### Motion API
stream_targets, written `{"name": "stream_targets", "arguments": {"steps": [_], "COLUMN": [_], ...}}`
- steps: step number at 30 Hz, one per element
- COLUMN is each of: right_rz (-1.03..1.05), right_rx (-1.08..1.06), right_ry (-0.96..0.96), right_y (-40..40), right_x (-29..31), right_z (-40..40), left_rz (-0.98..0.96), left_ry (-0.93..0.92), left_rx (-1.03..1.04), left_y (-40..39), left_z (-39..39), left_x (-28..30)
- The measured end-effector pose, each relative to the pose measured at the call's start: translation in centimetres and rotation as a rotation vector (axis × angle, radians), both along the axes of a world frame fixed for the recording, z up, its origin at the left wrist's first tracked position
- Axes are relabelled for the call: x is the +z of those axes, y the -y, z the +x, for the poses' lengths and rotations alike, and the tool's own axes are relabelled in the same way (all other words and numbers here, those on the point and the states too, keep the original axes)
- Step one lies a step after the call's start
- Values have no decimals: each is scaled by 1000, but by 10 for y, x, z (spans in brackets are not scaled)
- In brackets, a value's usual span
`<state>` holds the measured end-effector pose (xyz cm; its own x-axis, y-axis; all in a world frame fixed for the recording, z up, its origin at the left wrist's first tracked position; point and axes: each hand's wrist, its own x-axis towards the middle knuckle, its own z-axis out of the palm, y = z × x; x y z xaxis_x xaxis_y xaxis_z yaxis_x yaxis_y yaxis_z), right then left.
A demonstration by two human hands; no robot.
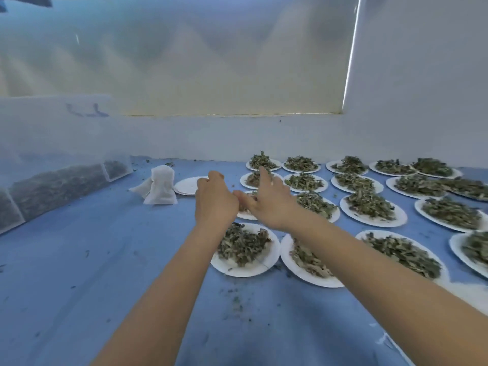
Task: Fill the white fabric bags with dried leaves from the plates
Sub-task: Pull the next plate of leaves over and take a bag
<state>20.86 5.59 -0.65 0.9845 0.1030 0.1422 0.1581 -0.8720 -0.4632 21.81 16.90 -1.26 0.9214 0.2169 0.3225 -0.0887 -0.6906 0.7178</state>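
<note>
Both arms reach across the blue bench (105, 260) at mid-frame: the left hand (215, 198) curls into a fist holding nothing visible, the right hand (269, 196) spreads wide over plates of dried leaves (369, 204). A white fabric bag (161, 184) stands left of centre beside an empty plate (186, 186).

Left grip (215, 198) curled, right grip (269, 199) outstretched

- Blue table surface (92, 260): open passage front and left.
- Plates of dried leaves (369, 204): crowd right side, narrow gaps.
- Clear bin (52, 159): blocks far left.
- White fabric bags (161, 184): stand centre-rear.
</note>
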Motion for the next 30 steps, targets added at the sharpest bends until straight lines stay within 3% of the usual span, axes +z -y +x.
{"name": "stream_targets", "arguments": {"steps": [5,9,16,20,27,30], "right_rz": [-46,-197,-389,-423,-546,-555], "right_rx": [-94,-213,-307,-231,-202,-211], "right_ry": [66,94,145,201,182,272], "right_y": [65,122,224,256,265,268], "right_x": [-7,-18,-21,-35,-57,-57], "right_z": [-79,-131,-194,-213,-212,-209], "left_rz": [-72,-114,64,183,89,56], "left_ry": [75,70,19,140,225,273], "left_rx": [-173,-348,-632,-649,-631,-661], "left_y": [79,142,232,248,247,244], "left_z": [-60,-103,-145,-150,-154,-157], "left_x": [-3,-22,-58,-81,-90,-89]}}
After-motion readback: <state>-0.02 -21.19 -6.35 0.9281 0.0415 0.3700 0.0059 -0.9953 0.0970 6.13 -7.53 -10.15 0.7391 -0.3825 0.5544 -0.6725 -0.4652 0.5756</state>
